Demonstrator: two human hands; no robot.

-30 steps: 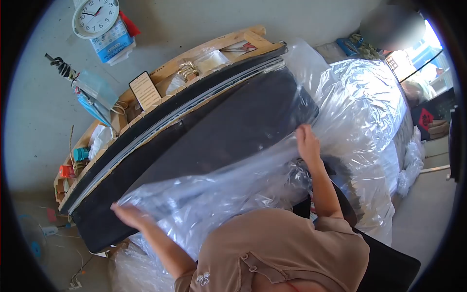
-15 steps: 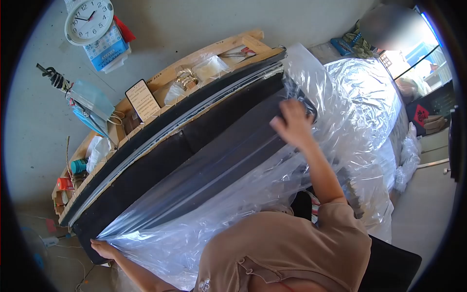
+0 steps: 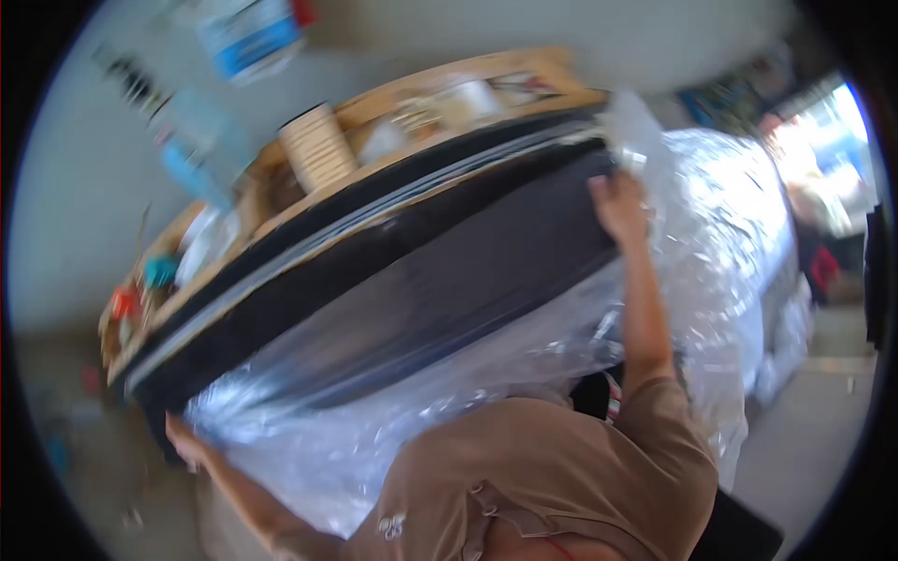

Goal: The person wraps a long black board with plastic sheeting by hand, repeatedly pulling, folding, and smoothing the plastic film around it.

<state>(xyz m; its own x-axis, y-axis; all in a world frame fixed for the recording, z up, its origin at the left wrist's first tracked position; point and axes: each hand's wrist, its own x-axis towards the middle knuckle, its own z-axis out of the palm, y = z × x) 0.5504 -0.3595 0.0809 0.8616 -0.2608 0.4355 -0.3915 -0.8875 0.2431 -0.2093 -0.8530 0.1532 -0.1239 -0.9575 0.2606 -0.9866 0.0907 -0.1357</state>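
A clear plastic sheet (image 3: pixel 486 379) lies along the front of a long dark padded panel (image 3: pixel 505 234), creased toward its left end. My left hand (image 3: pixel 190 446) is closed on the sheet's edge at the panel's lower left corner. At the panel's right end, my right hand (image 3: pixel 624 210) points upward, thumb apart, with its fingers bent onto the gathered plastic. Motion blur softens its fingertips. Loose plastic spreads between my body and the panel.
Behind the panel runs a wooden shelf (image 3: pixel 552 70) holding a printed card (image 3: pixel 318 145), a teal-lidded container (image 3: pixel 161 271) and small items. A shiny silver-wrapped bulk (image 3: pixel 730 196) stands at right. A blue and white calendar (image 3: pixel 245 39) hangs on the wall.
The view has swung, shifting the scene rightward and blurring it. My right hand has moved slightly up toward the panel's corner, its spread fingers drawing in. My left hand stays at the lower left corner.
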